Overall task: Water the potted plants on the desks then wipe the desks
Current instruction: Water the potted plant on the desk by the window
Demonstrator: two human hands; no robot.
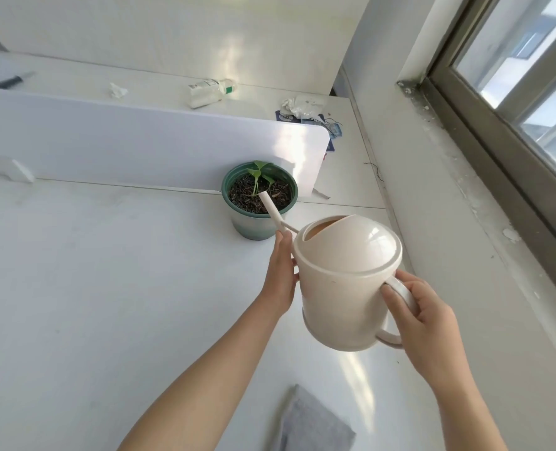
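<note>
A cream watering can hangs tilted above the white desk, its thin spout reaching over the soil of a green pot that holds a small green seedling. My right hand grips the can's handle. My left hand lies with straight fingers against the can's left side, near the base of the spout. A grey cloth rests on the desk near the front edge, below the can.
A white divider panel stands just behind the pot. Beyond it, a second desk carries a lying bottle, crumpled tissues and a pen. A window sill and window run along the right.
</note>
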